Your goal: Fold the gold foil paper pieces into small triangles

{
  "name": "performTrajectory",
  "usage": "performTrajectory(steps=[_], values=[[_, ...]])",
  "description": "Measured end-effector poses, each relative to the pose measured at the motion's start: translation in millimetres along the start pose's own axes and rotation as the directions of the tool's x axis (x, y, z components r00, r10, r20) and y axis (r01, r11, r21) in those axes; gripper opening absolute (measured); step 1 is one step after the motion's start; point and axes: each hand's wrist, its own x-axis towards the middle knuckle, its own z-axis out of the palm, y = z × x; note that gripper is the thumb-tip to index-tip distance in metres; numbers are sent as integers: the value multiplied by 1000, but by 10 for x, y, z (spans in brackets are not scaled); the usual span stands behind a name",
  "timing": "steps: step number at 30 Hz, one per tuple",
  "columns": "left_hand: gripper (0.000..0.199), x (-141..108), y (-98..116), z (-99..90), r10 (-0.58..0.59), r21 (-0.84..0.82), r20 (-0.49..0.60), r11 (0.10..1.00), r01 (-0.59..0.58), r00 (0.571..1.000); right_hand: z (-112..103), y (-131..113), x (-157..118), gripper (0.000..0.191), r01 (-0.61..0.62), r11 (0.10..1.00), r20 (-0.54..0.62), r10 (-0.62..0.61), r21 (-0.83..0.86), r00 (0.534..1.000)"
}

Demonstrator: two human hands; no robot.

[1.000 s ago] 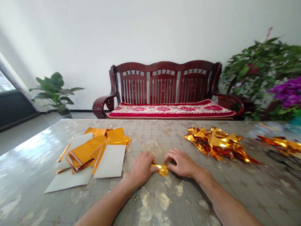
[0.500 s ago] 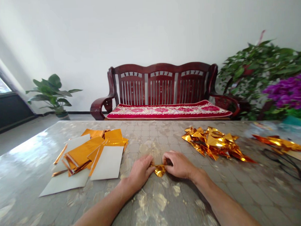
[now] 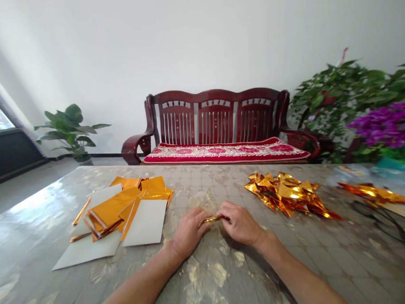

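Observation:
Between my hands, just above the table, is a small folded piece of gold foil paper (image 3: 211,219), showing only as a thin shiny strip. My left hand (image 3: 192,227) pinches its left end, and my right hand (image 3: 240,224) grips the right end with curled fingers. Most of the piece is hidden by the fingers. To the left lies a loose pile of gold foil sheets (image 3: 116,206), some turned to their pale backs. A heap of folded, pointed gold foil pieces (image 3: 290,193) rests to the right of my right hand.
The table (image 3: 207,276) has a glossy patterned cover. At its right lie black-framed glasses (image 3: 384,221), more gold foil (image 3: 376,192) and clear plastic. Beyond the far edge stands a wooden bench (image 3: 218,120) with a red cushion, between potted plants (image 3: 72,130) and purple flowers (image 3: 387,123).
The gold foil piece has tilted from a wider shiny face to a thin strip. My hands have drawn slightly closer together around it, and the camera view has shifted a little.

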Motion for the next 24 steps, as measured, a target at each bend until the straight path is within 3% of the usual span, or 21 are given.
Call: performTrajectory(steps=[7, 17, 24], values=[[34, 39, 46, -10, -38, 110, 106, 994, 26, 994, 66, 29, -5, 29, 61, 994, -46, -57, 95, 997], [36, -11, -23, 53, -31, 47, 50, 998, 29, 998, 107, 12, -2, 42, 19, 960, -99, 9, 280, 995], [31, -40, -78, 35, 15, 92, -5, 996, -14, 1000, 126, 72, -5, 16, -37, 935, -72, 67, 353, 995]])
